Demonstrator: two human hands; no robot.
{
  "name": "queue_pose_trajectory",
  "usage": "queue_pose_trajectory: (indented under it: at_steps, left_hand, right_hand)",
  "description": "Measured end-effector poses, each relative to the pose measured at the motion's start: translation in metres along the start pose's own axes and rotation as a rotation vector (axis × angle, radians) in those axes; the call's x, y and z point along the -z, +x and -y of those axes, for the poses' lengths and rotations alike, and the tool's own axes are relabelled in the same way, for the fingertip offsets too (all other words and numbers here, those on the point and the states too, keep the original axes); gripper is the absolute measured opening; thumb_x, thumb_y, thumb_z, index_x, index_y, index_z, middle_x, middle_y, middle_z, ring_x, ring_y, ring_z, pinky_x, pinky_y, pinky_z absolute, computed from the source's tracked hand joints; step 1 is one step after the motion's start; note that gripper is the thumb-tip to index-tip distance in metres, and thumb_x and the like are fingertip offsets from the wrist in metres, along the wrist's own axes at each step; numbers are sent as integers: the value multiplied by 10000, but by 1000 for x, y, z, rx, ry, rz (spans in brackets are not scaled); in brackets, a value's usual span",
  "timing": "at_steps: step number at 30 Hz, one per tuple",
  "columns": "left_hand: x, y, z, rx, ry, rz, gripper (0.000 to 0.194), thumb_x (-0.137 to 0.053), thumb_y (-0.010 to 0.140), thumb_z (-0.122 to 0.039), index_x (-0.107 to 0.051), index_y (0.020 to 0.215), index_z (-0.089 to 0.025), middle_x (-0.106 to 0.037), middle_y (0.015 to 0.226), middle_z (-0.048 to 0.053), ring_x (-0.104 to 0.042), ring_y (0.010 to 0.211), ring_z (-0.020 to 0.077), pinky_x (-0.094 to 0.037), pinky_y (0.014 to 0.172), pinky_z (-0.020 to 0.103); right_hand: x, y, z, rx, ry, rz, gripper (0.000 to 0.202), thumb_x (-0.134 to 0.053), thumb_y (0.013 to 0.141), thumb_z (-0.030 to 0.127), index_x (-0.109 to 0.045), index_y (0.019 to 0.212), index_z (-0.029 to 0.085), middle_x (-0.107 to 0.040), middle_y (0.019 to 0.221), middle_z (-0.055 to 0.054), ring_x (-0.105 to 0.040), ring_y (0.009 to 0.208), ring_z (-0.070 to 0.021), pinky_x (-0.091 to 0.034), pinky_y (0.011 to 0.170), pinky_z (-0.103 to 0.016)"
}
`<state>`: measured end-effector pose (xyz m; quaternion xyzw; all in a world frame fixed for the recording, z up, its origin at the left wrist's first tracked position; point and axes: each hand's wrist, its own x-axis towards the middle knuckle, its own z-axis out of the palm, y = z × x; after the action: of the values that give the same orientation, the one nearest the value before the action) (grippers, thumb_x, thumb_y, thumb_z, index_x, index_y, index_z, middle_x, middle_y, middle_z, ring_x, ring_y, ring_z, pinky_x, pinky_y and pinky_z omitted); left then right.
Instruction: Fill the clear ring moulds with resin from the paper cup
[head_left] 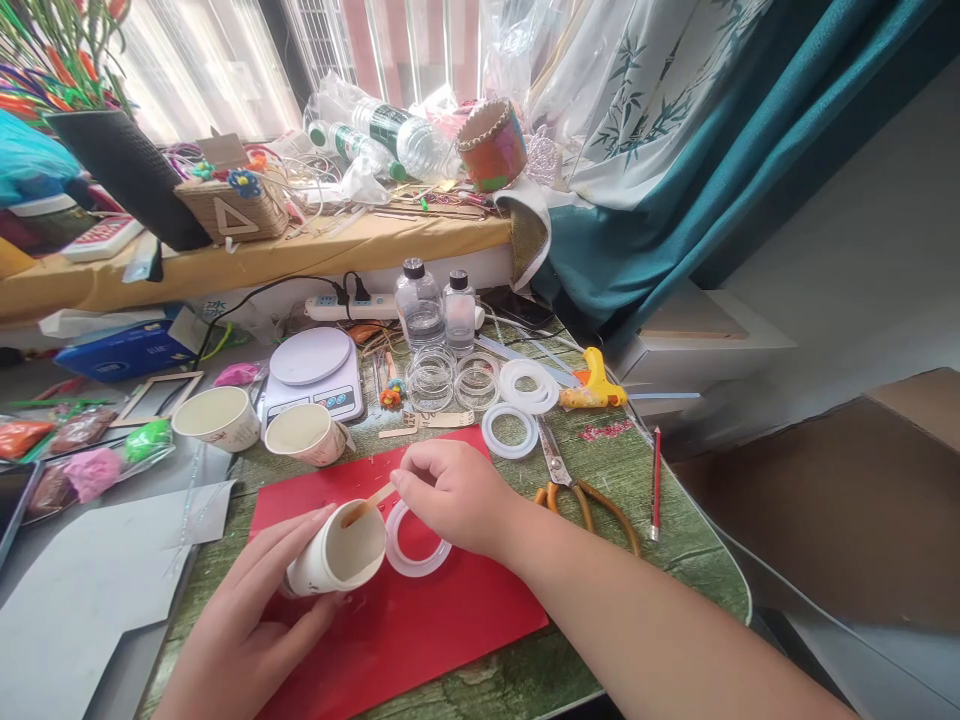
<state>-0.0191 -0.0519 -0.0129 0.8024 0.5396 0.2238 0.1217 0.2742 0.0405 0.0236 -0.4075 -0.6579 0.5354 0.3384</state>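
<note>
My left hand [277, 590] is wrapped round a white paper cup [319, 570], which tilts with its mouth toward me over a red sheet [457, 630]. Pinched in my right hand [454, 490] is a flat wooden stick [369, 506]; its lower end, darker and wet-looking, reaches inside the cup's rim. Just right of the cup, a translucent ring mould [418, 572] lies on the red sheet, partly covered by my right hand. What the cup holds is hard to make out.
Two paper cups [306, 436] and a kitchen scale [313, 375] stand at the back left. Beyond the sheet are two clear bottles [424, 318], stacked rings [430, 378] and more ring moulds [510, 431]. Scissors [556, 468], a yellow glue gun [595, 385] and a red pencil [655, 485] lie right.
</note>
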Motion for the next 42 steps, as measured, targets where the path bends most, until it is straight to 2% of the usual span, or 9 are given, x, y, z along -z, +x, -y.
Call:
queue_pose_trajectory:
  at_steps: [17, 42]
  left_hand:
    - [-1, 0, 3, -7, 9, -7, 534, -703, 1045, -409, -583, 1565, -382, -737, 1497, 55, -786, 1297, 298, -667, 1097, 382]
    - [1, 4, -5, 11, -30, -12, 540, -723, 1019, -372, -607, 1546, -388, -759, 1482, 37, -795, 1267, 300, -661, 1092, 388]
  right_hand:
    - [0, 0, 1, 6, -10, -3, 373, -628, 981, 299, -419, 677, 247, -446, 661, 53, -439, 679, -154, -332, 633, -303]
    - [-1, 0, -1, 16, -9, -6, 390, -639, 988, 291, -419, 670, 246, -448, 660, 54, -438, 680, -157, -330, 641, -307]
